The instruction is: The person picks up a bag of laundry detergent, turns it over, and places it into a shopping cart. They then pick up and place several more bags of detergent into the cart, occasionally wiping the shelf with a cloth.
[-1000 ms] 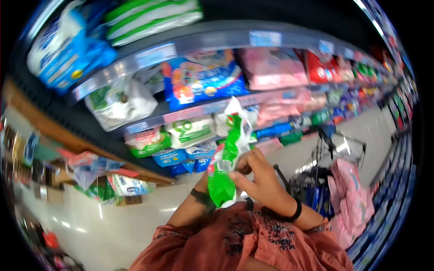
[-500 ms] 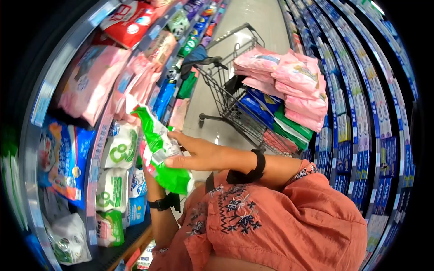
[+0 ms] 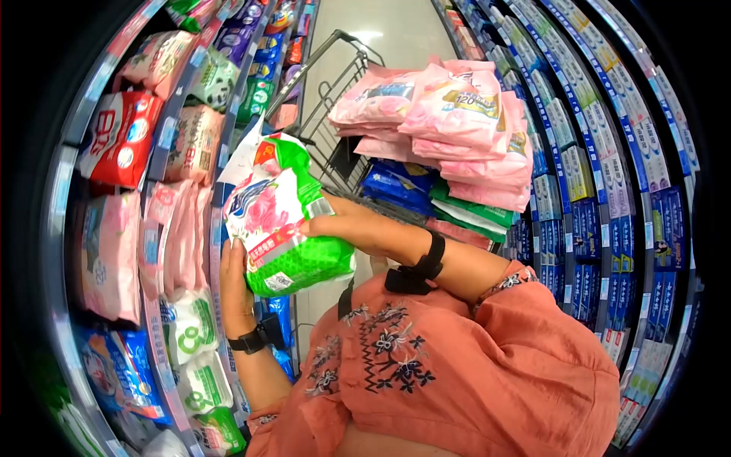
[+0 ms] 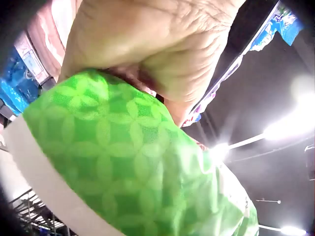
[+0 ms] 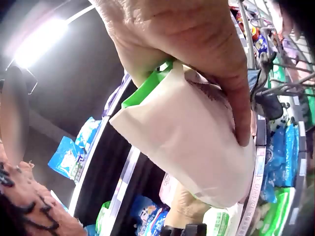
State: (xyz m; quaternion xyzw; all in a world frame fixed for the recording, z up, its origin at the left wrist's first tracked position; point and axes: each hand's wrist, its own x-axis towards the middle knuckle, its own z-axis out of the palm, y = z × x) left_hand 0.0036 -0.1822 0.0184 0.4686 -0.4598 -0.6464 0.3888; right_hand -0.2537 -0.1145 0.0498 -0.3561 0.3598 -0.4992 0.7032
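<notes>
A green and white bag with pink roses printed on it [image 3: 268, 209] is held between both hands in front of the chest. The left hand [image 3: 234, 288] supports its left side, seen also in the left wrist view, where the palm [image 4: 157, 44] lies against the green patterned face [image 4: 113, 157]. On the right side the right hand [image 3: 354, 225] grips the bag, thumb on the front. In the right wrist view the fingers of that hand [image 5: 197, 44] curl over the bag's white side [image 5: 197, 142].
A shopping cart [image 3: 329, 84] stands ahead, loaded with pink packs [image 3: 457, 114], blue packs [image 3: 396, 183] and green ones. Shelves of bagged goods [image 3: 122, 141] run along the left. Boxed goods [image 3: 582, 228] fill the shelves on the right. Floor [image 3: 365, 23] shows beyond the cart.
The view has swung from the left shelves to the aisle and cart. The bag has turned from edge-on so its rose-printed front shows; both hands stay on it.
</notes>
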